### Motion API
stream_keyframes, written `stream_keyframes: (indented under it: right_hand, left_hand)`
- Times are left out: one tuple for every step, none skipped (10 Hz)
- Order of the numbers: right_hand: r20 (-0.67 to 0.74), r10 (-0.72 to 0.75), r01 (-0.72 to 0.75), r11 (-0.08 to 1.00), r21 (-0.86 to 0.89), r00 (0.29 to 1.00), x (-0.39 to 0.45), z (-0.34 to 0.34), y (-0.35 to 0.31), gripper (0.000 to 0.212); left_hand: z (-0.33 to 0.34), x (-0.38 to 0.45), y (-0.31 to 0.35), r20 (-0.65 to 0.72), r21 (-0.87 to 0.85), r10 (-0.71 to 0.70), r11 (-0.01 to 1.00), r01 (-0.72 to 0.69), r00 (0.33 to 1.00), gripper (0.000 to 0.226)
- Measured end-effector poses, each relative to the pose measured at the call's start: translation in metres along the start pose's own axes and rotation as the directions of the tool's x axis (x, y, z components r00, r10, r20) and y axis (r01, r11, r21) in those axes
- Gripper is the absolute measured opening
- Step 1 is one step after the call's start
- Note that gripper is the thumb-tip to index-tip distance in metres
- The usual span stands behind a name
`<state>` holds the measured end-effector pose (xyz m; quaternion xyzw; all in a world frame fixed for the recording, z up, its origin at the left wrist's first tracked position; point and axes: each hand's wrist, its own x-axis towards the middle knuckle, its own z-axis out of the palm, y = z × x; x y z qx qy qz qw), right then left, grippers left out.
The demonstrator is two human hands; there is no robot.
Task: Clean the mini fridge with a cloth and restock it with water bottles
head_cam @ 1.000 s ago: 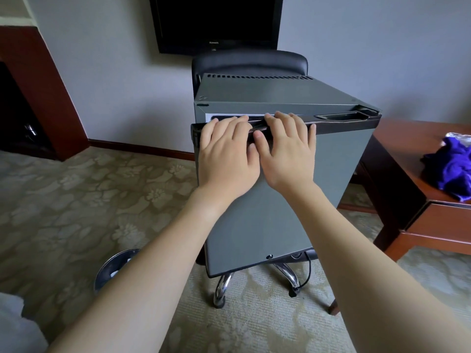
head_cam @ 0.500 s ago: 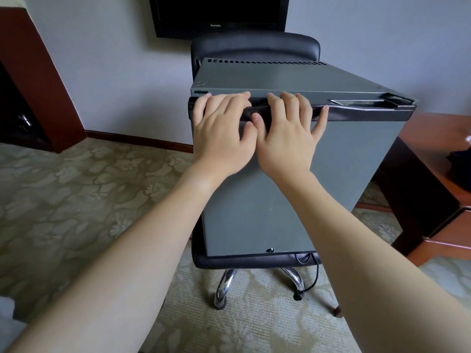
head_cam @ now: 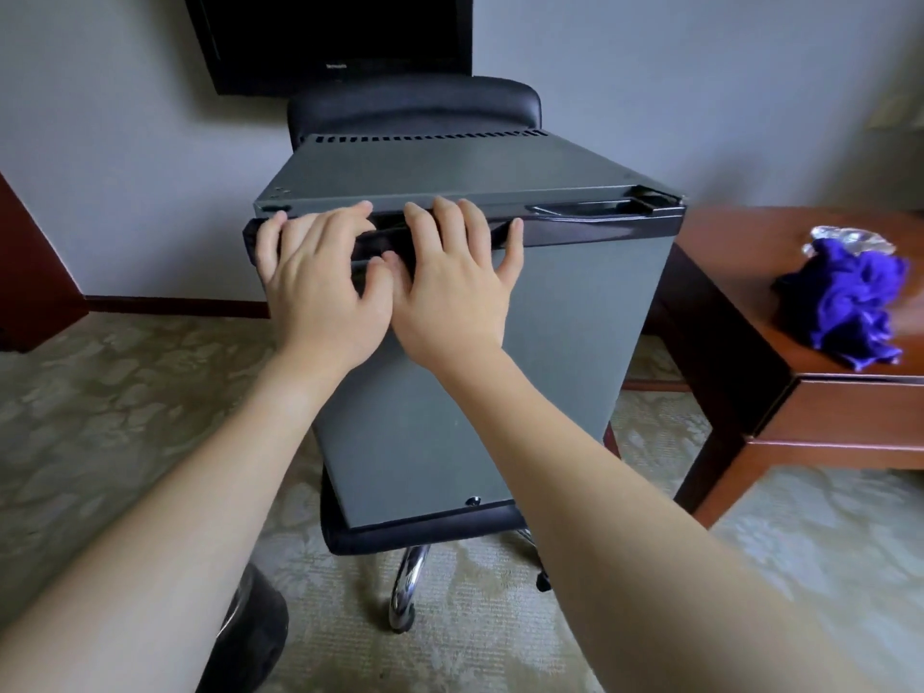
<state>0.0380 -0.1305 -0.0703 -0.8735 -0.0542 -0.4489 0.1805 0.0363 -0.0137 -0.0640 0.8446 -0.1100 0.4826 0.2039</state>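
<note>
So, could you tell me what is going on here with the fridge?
A person has both hands on the top front edge of the fridge, which sits on a chair. The left hand and right hand lie side by side, fingers over the door's top edge; the door looks shut. The cloth lies bunched on the table to the right, untouched.

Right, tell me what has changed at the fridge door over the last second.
The grey mini fridge door has closed: the white gap seen under its top edge a second ago is gone. The left hand and right hand have spread slightly but stay flat on the door's black top trim. The fridge stays on the black office chair, and the purple cloth on the wooden table.
</note>
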Motion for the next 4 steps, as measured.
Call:
stream_keyframes:
  right_hand:
    - [0.134,-0.049,0.046,0.999,0.027,0.99,0.002,-0.017,0.007,0.049]
    - [0.285,-0.108,0.108,0.994,0.018,0.952,0.002,-0.036,0.016,0.057]
    - [0.295,-0.108,0.088,0.993,0.078,0.95,-0.005,-0.06,0.022,0.052]
    - [0.224,-0.027,-0.005,0.99,0.141,0.974,-0.018,-0.087,0.031,0.049]
  left_hand:
    - [-0.005,-0.005,0.014,0.078,-0.002,-0.038,0.999,0.038,0.996,0.044]
    - [-0.01,-0.015,0.035,0.171,-0.073,-0.022,0.997,0.035,0.985,0.056]
    - [-0.021,-0.02,0.056,0.193,-0.176,-0.013,0.983,0.047,0.981,0.056]
    - [-0.034,-0.025,0.077,0.178,-0.252,-0.001,0.967,0.046,0.984,0.053]
